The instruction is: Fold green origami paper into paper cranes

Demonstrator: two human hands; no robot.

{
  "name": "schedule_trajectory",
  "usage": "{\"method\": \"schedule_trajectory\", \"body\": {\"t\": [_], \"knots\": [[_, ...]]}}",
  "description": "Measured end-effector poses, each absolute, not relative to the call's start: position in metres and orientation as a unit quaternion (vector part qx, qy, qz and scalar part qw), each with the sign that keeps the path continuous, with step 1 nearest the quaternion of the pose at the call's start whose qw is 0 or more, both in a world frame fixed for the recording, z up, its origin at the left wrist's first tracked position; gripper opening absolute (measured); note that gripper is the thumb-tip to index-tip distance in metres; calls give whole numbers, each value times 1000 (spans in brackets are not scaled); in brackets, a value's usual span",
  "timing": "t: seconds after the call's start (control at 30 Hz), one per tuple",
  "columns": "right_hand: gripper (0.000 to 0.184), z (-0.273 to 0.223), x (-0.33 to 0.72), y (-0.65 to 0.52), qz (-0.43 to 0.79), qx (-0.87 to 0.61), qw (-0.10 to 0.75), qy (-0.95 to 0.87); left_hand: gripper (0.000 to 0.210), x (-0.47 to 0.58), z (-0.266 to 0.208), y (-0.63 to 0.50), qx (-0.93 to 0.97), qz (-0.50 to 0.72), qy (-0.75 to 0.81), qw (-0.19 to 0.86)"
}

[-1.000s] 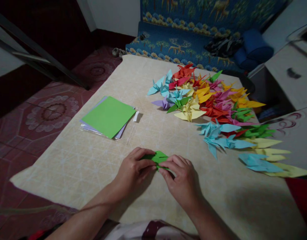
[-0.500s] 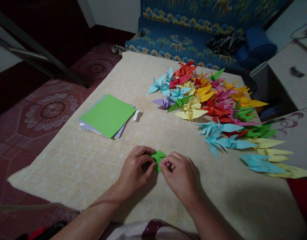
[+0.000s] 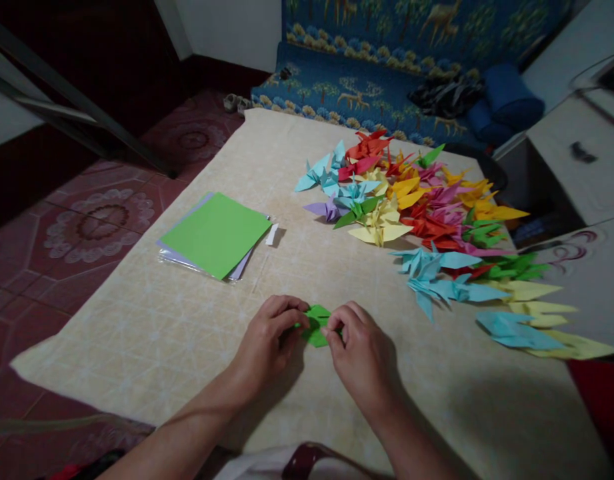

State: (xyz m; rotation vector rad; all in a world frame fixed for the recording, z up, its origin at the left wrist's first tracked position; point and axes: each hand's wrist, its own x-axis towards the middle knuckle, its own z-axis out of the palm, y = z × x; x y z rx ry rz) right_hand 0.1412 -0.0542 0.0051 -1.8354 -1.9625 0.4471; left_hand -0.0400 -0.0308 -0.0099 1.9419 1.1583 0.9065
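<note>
A small folded piece of green origami paper (image 3: 317, 327) is at the near middle of the table, between my two hands. My left hand (image 3: 274, 333) grips its left edge, fingers curled and thumb under them. On the other side my right hand (image 3: 354, 337) pinches the paper's right edge between thumb and fingertips. Parts of the paper are covered by the fingers, so its full shape is hidden. Farther left lies a stack of square paper sheets (image 3: 214, 233), green on top with lilac below, on a clear plastic wrapper.
Folded paper cranes (image 3: 407, 193) in many colours crowd the table's right side, with pale blue ones (image 3: 517, 329) nearest me. A small white paper tab (image 3: 272, 235) lies beside the stack. Beyond the cloth-covered table (image 3: 137, 347) stands a blue patterned sofa (image 3: 347, 93).
My right hand has shifted slightly right, and more of the green paper's middle shows between the hands. Both hands still hold the paper. The view has tilted a little.
</note>
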Motion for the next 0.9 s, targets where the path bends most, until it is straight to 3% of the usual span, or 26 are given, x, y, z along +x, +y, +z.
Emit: {"method": "schedule_trajectory", "body": {"t": [0.17, 0.33, 0.5, 0.7, 0.9], "knots": [[21, 1, 149, -60, 188, -604, 218, -743, 31, -43, -14, -30, 760, 352, 426, 342], [24, 6, 152, -69, 170, -561, 175, -791, 36, -45, -9, -32, 768, 327, 429, 344], [13, 11, 144, -70, 44, -516, 135, -845, 36, -45, 4, -35, 786, 301, 420, 341], [23, 6, 145, -61, -96, -387, 130, -908, 28, -44, 1, -35, 794, 300, 414, 329], [17, 11, 146, -49, 6, -455, 211, -865, 37, -48, 0, -41, 757, 405, 426, 285]]}}
